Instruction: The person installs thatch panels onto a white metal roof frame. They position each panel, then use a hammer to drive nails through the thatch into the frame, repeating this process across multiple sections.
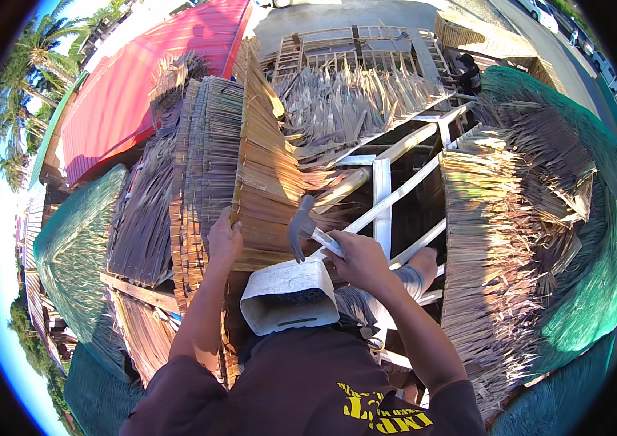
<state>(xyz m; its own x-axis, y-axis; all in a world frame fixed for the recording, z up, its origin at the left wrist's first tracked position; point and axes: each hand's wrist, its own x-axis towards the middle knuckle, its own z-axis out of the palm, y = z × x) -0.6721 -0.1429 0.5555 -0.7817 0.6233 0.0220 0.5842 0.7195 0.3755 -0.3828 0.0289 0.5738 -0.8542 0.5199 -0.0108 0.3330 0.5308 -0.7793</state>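
Note:
My left hand grips the edge of a long thatch panel of dry brown palm leaves, its thumb over the rim. The panel slants away from me to the far end of the roof. In my right hand is a claw hammer, held by its handle with the metal head up and to the left. Between my hands, against my body, sits a white plastic container with its mouth toward me. Small dark pieces lie inside; I cannot make out what they are.
White-painted roof beams cross dark gaps on the right. Stacked thatch lies on the left, laid thatch on the right. A red metal roof stands beyond. Another person is at the far right. Green netting covers the right edge.

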